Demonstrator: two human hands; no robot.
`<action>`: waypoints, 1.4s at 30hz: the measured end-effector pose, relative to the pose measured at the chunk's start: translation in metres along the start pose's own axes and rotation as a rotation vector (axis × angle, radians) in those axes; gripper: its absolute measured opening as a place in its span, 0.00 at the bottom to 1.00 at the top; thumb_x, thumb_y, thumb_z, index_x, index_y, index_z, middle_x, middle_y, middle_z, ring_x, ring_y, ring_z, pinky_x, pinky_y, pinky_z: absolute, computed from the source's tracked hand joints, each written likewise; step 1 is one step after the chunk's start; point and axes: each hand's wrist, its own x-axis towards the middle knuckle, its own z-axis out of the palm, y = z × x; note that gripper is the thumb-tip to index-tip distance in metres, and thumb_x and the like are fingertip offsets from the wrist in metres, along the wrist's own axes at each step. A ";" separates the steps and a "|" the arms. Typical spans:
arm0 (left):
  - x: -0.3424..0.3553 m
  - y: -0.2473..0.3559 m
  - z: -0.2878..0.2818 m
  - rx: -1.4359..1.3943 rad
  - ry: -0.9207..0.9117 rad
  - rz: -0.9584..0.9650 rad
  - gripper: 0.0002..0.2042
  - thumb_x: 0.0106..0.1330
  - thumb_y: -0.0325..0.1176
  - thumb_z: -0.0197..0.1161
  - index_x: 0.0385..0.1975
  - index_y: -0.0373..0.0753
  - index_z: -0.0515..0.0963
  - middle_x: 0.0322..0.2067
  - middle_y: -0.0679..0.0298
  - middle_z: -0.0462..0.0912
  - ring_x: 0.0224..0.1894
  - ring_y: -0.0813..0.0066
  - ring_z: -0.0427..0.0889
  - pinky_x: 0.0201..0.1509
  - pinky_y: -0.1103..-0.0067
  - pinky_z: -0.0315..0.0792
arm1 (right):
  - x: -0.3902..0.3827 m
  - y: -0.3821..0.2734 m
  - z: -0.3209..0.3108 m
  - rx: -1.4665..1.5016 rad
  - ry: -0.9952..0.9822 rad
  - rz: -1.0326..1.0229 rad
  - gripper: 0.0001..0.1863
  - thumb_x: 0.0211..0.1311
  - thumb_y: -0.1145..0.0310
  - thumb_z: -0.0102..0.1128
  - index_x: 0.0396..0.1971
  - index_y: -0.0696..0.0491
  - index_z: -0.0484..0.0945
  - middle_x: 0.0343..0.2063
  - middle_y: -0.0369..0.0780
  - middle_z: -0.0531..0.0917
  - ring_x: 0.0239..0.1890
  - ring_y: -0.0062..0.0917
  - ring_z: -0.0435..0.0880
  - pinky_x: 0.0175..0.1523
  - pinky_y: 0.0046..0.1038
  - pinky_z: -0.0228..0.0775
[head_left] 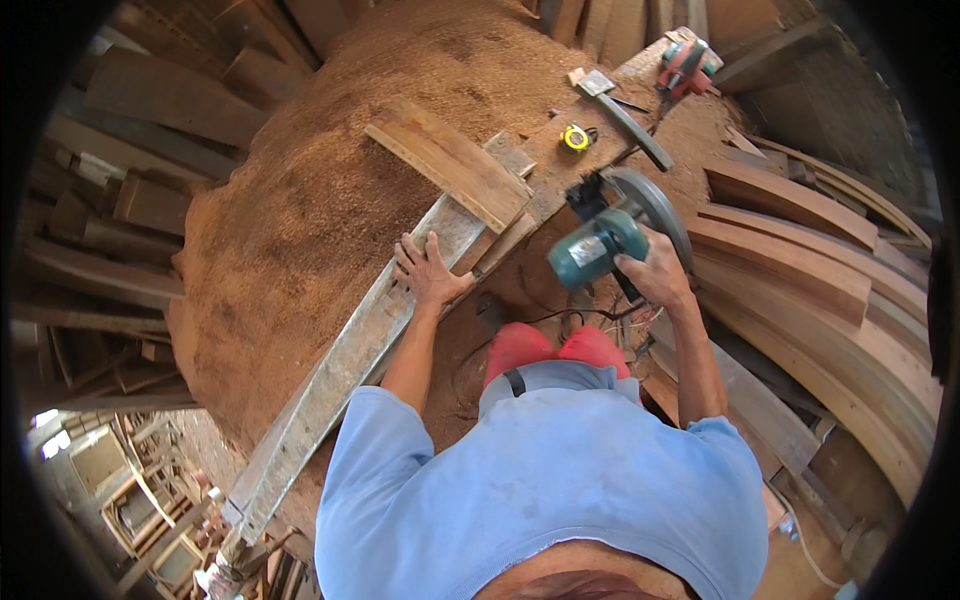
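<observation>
My right hand (657, 272) is closed around the handle of a green circular saw (588, 250), held up off the bench to the right; its round guard is on the far side. My left hand (430, 274) lies with fingers spread on a long, pale, worn board (345, 375). Beyond that hand, a brown wooden plank (445, 165) rests across the far end of the pale board. A yellow tape measure (575, 138) and a hammer (628, 122) lie on the bench past the saw.
Brown sawdust (300, 250) is heaped along the far left of the bench. At the far right end sits a red power tool (686, 68). Stacked curved-looking planks (790, 260) line the right side. A cable (570, 313) hangs near my legs. Wooden frames (130, 505) stand at lower left.
</observation>
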 end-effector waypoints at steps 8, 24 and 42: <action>-0.009 0.011 0.004 0.031 0.094 0.056 0.59 0.39 0.54 0.80 0.75 0.50 0.54 0.75 0.38 0.42 0.77 0.31 0.39 0.72 0.36 0.40 | -0.063 0.135 -0.026 -0.229 0.058 0.396 0.19 0.49 0.67 0.61 0.41 0.62 0.80 0.33 0.55 0.85 0.39 0.48 0.86 0.48 0.43 0.75; 0.011 0.008 0.010 0.257 -0.177 -0.043 0.65 0.39 0.46 0.78 0.75 0.39 0.39 0.75 0.34 0.28 0.77 0.31 0.28 0.73 0.36 0.34 | 0.070 0.419 -0.041 -0.477 -0.300 0.529 0.18 0.56 0.68 0.64 0.46 0.60 0.77 0.42 0.59 0.84 0.52 0.55 0.82 0.54 0.49 0.75; 0.016 0.003 0.011 0.299 -0.217 0.113 0.72 0.32 0.43 0.80 0.76 0.47 0.29 0.74 0.30 0.27 0.77 0.26 0.29 0.73 0.37 0.34 | 0.218 0.823 -0.014 -0.898 -0.349 0.443 0.17 0.68 0.64 0.51 0.48 0.56 0.82 0.50 0.53 0.84 0.52 0.53 0.83 0.55 0.47 0.76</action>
